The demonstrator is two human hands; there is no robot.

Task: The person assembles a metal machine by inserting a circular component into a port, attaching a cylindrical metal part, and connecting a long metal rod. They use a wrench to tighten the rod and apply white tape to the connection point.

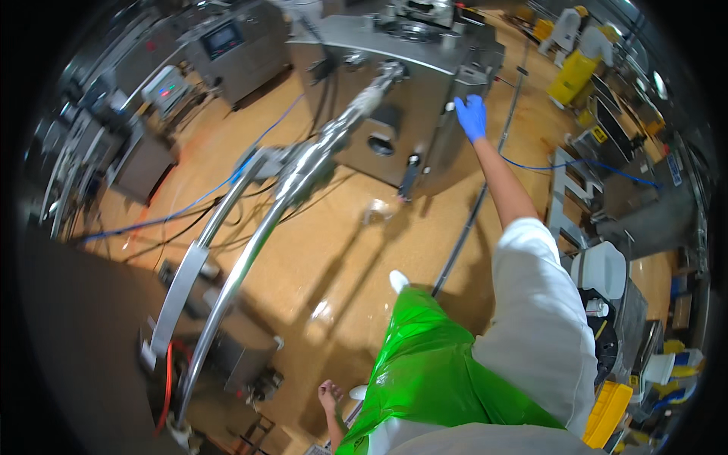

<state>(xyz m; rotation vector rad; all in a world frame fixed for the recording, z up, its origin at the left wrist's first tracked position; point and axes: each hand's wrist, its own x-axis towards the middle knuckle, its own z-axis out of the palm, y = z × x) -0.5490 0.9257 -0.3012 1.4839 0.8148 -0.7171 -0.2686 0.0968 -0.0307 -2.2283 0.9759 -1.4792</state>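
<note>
My right hand (472,118), in a blue glove, reaches forward to the right side of a stainless steel machine (360,98). Its thumb stands apart from the fingers, beside a small white knob (450,107) on the machine's edge; whether they touch I cannot tell. I see nothing held in it. Low in the picture hangs my left hand (331,396), without a blue glove, its fingers loosely bent and nothing visible in them. It is next to my green apron (425,364). A shiny steel pipe (250,254) runs from the machine's front toward the lower left.
A wet tan floor (303,303) carries blue and black hoses (186,205) on the left. A narrow drain channel (462,246) crosses it near my right arm. White and yellow bins (603,269) stand at right. A person in a yellow apron (572,76) is at the far right.
</note>
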